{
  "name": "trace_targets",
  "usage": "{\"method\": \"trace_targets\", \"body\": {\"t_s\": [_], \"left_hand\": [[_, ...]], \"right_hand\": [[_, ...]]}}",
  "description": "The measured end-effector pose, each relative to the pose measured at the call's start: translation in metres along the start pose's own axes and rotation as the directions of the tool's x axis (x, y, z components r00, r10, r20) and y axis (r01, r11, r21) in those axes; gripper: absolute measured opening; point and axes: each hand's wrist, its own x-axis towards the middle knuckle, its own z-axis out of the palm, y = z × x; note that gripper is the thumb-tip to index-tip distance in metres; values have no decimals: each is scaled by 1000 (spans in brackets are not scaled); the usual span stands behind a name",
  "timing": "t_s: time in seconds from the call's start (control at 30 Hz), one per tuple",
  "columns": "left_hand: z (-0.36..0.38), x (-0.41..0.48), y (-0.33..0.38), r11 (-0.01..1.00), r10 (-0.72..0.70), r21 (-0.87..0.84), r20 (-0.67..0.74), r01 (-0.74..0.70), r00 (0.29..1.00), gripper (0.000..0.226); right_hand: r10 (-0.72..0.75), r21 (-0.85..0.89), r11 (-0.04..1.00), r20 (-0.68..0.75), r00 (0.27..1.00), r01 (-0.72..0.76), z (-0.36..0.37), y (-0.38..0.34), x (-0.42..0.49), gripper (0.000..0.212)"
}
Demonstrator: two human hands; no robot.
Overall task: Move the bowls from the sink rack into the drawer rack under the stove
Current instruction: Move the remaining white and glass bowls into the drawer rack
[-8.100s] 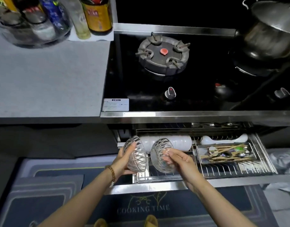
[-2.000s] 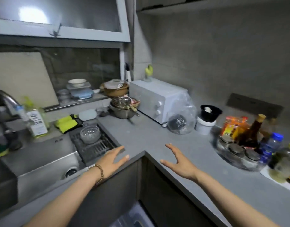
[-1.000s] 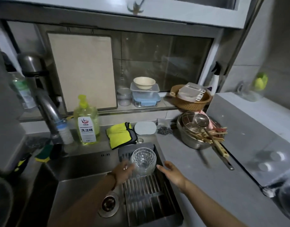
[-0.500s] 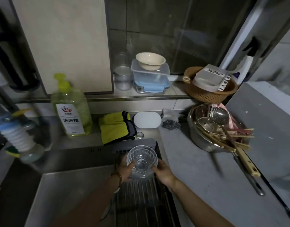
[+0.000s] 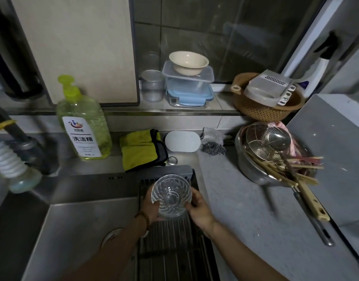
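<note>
head view: left grip (image 5: 152, 207) and right grip (image 5: 201, 209) hold the glass bowl (image 5: 170, 196) at the far edge of the sink rack (image 5: 174, 250).

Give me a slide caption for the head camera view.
Left hand and right hand hold a glass bowl at the sink rack.

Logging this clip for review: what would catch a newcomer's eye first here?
The clear glass bowl at centre, held from both sides by the left hand and right hand over the sink rack. Next, the yellow-green soap bottle behind the sink on the left, and the steel basin holding a strainer and chopsticks on the counter at right.
</note>
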Motion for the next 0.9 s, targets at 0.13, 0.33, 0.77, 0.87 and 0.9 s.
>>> {"method": "trace_targets", "body": {"t_s": [0.13, 0.33, 0.77, 0.87, 0.9], "left_hand": [[-15, -2, -5, 996, 84, 21, 40, -85, 996, 93], [-30, -19, 12, 990, 139, 11, 102, -141, 985, 91], [23, -82, 94, 962, 67, 207, 452, -178, 890, 40], [55, -102, 105, 957, 16, 227, 574, -179, 819, 36], [66, -110, 106, 956, -4, 233, 618, -178, 786, 36]], "right_hand": [[46, 50, 998, 43, 998, -48, 4, -1, -2, 47], [87, 191, 973, 220, 972, -130, 4, -24, -14, 49], [-24, 266, 963, -85, 996, 46, -47, -79, -128, 55], [8, 336, 939, -245, 970, 77, -66, -76, -171, 61], [27, 365, 927, -298, 954, 88, -72, -75, -188, 62]]}}
